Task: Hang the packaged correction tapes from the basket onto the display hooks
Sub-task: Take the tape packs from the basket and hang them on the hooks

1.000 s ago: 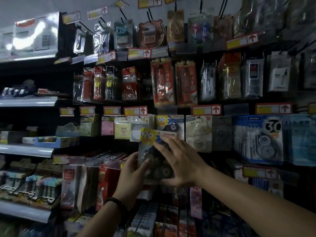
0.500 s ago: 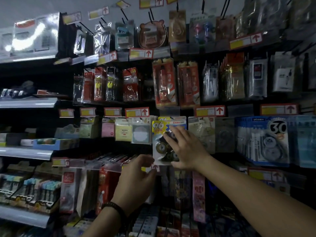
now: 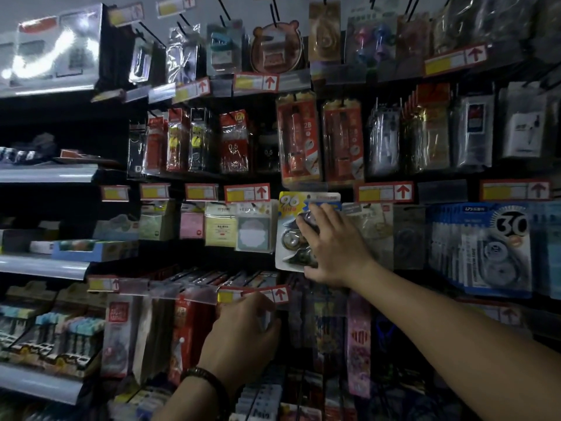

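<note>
Now pack (image 3: 290,229) under right hand (image 3: 334,249), above left hand (image 3: 243,335).

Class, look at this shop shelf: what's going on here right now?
A person is stocking a stationery display. Their right hand presses a packaged correction tape flat against it, fingers spread over its front. The left hand hovers lower, by a red price tag, apparently holding nothing.
</note>
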Available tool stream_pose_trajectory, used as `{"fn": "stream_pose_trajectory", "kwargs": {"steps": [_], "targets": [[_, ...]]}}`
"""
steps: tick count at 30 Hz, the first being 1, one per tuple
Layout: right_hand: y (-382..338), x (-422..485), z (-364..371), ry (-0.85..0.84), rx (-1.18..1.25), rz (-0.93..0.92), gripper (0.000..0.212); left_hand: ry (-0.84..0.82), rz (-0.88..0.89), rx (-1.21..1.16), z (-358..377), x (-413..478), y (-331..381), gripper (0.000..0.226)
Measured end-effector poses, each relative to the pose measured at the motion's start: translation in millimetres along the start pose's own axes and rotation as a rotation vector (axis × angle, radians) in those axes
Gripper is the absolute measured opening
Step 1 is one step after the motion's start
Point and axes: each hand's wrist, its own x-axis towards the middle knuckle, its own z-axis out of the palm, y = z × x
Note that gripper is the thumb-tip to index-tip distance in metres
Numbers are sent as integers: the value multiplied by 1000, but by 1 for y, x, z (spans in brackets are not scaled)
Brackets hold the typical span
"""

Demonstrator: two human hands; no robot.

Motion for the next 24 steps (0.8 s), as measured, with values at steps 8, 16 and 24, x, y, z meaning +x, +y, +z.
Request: {"fn": "stream_pose_trajectory", "kwargs": {"steps": [8, 16, 24], "targets": [[1, 2, -11, 11, 66, 19, 109, -37, -20, -6, 6, -5, -6, 20], [-11, 13, -1, -207, 31, 64, 65, -72, -30, 8, 9, -2, -9, 25], [-28, 0, -11, -291, 103, 104, 48, -126, 1, -5, 16, -19, -7, 14]]}}
